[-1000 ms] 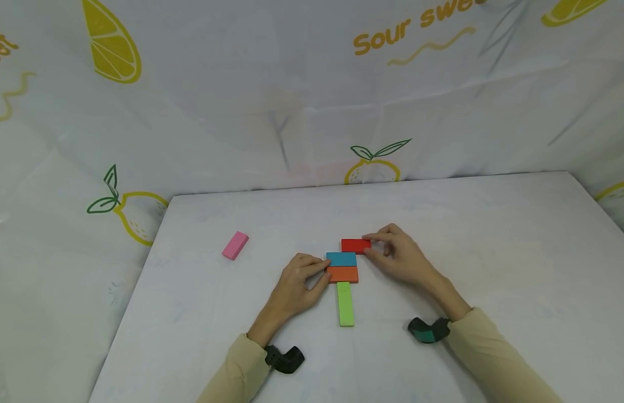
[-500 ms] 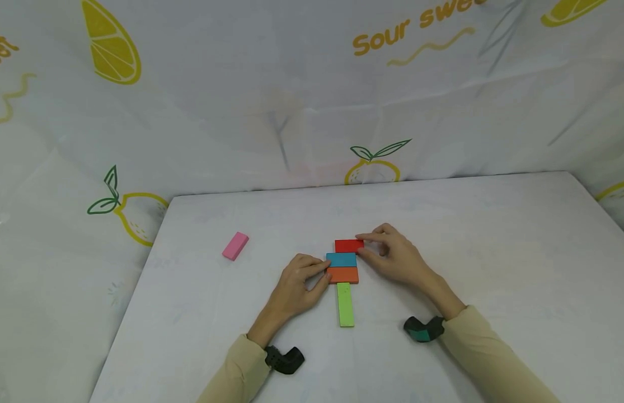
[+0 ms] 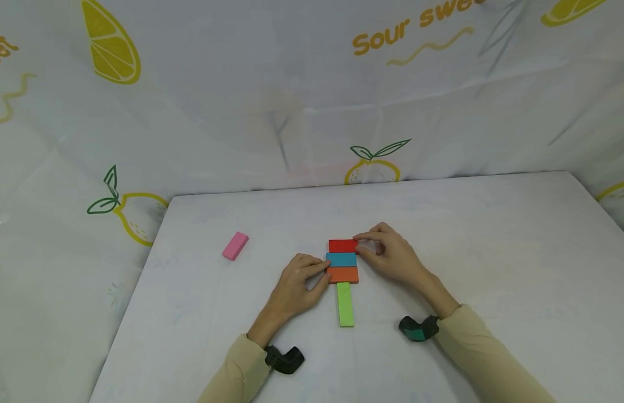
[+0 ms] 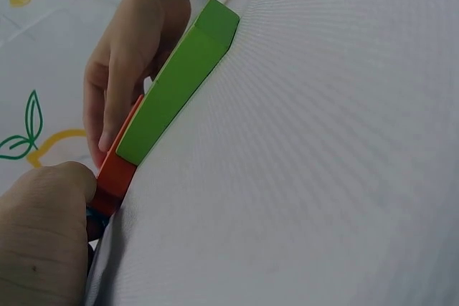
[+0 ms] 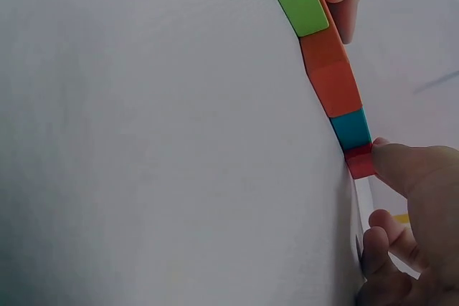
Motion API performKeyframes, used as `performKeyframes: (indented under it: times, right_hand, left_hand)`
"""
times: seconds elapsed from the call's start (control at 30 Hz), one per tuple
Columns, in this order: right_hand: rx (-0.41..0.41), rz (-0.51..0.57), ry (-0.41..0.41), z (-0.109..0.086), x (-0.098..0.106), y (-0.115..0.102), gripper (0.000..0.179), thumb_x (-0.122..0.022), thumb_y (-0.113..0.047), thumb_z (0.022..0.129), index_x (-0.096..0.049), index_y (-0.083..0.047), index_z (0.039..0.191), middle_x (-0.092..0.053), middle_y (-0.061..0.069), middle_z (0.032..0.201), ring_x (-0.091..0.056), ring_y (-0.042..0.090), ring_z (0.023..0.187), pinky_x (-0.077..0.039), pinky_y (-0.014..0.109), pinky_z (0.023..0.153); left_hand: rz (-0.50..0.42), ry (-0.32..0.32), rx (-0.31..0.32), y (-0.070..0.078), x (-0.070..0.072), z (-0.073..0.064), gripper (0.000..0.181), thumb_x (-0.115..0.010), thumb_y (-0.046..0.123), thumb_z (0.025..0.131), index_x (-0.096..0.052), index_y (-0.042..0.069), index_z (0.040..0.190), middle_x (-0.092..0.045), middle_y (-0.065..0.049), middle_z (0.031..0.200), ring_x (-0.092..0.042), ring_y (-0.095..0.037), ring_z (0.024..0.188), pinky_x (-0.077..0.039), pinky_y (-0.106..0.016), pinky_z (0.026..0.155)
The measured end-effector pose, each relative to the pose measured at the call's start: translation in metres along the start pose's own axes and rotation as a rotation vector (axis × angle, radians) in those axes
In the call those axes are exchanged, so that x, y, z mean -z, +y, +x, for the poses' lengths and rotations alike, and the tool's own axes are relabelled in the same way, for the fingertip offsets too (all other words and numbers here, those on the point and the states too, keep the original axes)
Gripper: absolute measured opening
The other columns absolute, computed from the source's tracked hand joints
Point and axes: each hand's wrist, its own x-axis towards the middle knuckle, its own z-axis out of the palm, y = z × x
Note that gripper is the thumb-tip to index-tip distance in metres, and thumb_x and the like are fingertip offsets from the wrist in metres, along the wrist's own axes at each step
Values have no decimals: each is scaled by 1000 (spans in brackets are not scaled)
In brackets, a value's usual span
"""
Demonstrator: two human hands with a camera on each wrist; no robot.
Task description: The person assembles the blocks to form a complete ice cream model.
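Observation:
On the white table, an orange block (image 3: 343, 275) and a blue block (image 3: 341, 259) lie flat against each other. A red block (image 3: 342, 246) lies along the blue block's far side, sticking out slightly to the right. My right hand (image 3: 392, 254) pinches its right end between thumb and index finger. With thumb and index finger, my left hand (image 3: 294, 282) holds the left ends of the blue and orange blocks; the left wrist view hides its index finger. Lengthwise towards me, a green block (image 3: 345, 305) meets the orange block's near side, also visible in the right wrist view.
Off to the left, a pink block (image 3: 235, 246) lies slanted on the table (image 3: 483, 235). Behind the table's far edge hangs a white lemon-printed sheet (image 3: 231, 112). Each wrist wears a dark camera mount, one of them the left mount (image 3: 284, 360).
My right hand has slid the red block to the left along the blue block's far side, bringing the two almost in line. The left hand and the other blocks have stayed put.

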Motion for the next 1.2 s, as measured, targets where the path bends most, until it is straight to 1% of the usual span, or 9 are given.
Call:
performKeyframes:
  times: [0.1, 0.33, 0.63, 0.77, 0.87, 0.93, 1.07, 1.2]
  right_hand:
    - [2, -5, 4, 1, -2, -1, 28, -75, -23, 93, -77, -14, 119, -62, 7, 104, -50, 13, 73, -42, 21, 60]
    - [13, -5, 23, 0, -3, -3, 27, -74, -22, 93, -77, -14, 119, -62, 7, 101, -48, 11, 71, -38, 20, 56]
    - [13, -14, 34, 0, -5, -1, 30, -75, -25, 93, -77, -15, 121, -62, 6, 100, -48, 11, 70, -38, 21, 54]
    - [98, 54, 78, -2, -8, 4, 30, -77, -20, 91, -77, -12, 120, -63, 4, 94, -48, 9, 69, -41, 21, 57]
    - [170, 115, 139, -4, -12, 10, 27, -79, -13, 88, -79, -8, 114, -64, 2, 86, -49, 6, 68, -42, 20, 59]
    - [200, 129, 169, -6, -15, 12, 25, -81, -11, 86, -80, -7, 111, -63, 0, 83, -47, 4, 65, -41, 19, 57]
    - [247, 96, 195, -9, -18, 13, 24, -84, -13, 83, -82, -7, 106, -61, -2, 81, -45, 1, 62, -39, 17, 53]
    - [256, 45, 199, -10, -20, 11, 26, -86, -17, 82, -82, -8, 105, -62, -3, 82, -43, 0, 61, -37, 16, 52]
  left_hand:
    - [-2, -10, 13, -1, 0, 0, 29, -76, 15, 91, -77, 2, 117, -77, -7, 105, -66, -19, 101, -59, -28, 86]
    - [5, 1, -4, 0, 1, 1, 29, -77, 15, 89, -77, 2, 116, -77, -6, 104, -66, -19, 100, -59, -28, 85]
    - [9, -2, 1, 0, 0, 0, 30, -77, 15, 89, -77, 2, 116, -77, -7, 105, -66, -19, 100, -59, -28, 84]
    - [5, -2, 2, 0, 0, 0, 30, -77, 15, 89, -77, 1, 116, -77, -7, 105, -66, -19, 100, -59, -29, 85]
    - [3, -1, -2, 1, 1, 0, 30, -77, 15, 89, -77, 1, 116, -77, -7, 105, -67, -19, 101, -59, -29, 85]
    - [3, 0, -6, 1, 1, 0, 29, -77, 14, 89, -77, 1, 116, -77, -7, 105, -66, -19, 101, -59, -29, 85]
    - [5, 1, -8, 0, 1, 0, 30, -77, 15, 90, -77, 1, 116, -77, -7, 105, -67, -20, 101, -59, -29, 86]
    - [2, -2, -4, 0, 1, 0, 30, -77, 16, 90, -77, 2, 117, -77, -7, 105, -66, -19, 102, -59, -29, 86]
